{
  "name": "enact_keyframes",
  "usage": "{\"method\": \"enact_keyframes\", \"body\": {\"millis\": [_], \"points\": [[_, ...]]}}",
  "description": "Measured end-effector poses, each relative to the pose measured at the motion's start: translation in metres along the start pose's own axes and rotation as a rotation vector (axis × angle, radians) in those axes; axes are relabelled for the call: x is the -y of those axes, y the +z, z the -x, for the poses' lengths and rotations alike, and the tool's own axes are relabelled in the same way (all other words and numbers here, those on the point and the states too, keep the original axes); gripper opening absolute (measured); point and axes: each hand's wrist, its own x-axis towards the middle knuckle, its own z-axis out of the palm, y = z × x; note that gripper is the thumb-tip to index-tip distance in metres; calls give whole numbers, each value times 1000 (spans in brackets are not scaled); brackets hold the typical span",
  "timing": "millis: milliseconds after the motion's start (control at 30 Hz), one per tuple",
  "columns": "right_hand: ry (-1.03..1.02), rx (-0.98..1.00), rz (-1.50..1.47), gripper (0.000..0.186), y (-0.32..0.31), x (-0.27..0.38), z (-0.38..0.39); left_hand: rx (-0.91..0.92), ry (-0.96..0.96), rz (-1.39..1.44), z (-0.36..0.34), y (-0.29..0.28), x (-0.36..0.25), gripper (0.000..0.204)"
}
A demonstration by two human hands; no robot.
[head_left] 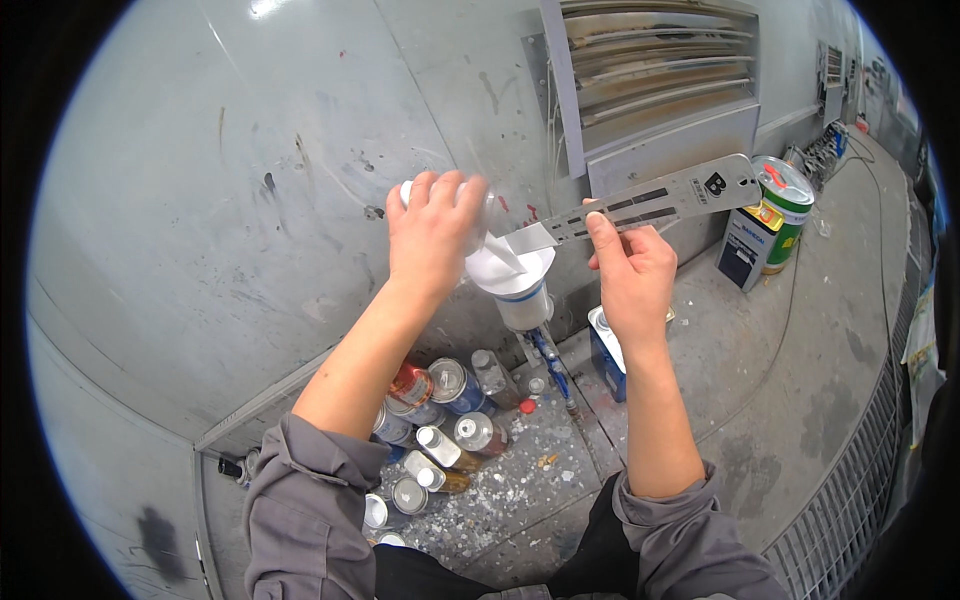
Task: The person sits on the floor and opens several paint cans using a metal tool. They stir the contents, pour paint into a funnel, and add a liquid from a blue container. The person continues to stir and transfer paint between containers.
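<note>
My left hand is closed around a tilted mixing cup, which it mostly hides; the hand is slightly blurred. White paint runs from the cup into a white funnel-shaped strainer. Beneath the strainer is the pale cup of a spray gun with a blue body. My right hand pinches a long metal mixing stick between thumb and fingers. The stick's paint-coated end reaches over the strainer beside the stream.
Several bottles and cans crowd the paint-spattered floor by the wall. A blue rectangular can stands below my right hand. Farther right are a dark rectangular can, a green-and-white tin, a hose and a floor grate. Behind is a slatted vent.
</note>
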Motion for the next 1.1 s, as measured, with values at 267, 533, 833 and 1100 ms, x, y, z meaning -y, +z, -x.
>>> {"method": "enact_keyframes", "body": {"millis": [267, 533, 833, 1100], "points": [[9, 3, -19, 26, -2, 1, 0, -54, 149, -151, -10, 2, -11, 55], [-13, 6, -9, 25, -3, 0, -1, 29, 100, -60, 7, 19, -18, 50], [-1, 94, 13, 20, -3, 11, 2, 148, -166, 35, 26, 40, -18, 68], [-10, 259, 64, 13, 1, 19, 6, 225, -366, 140, 23, 39, -20, 79]]}}
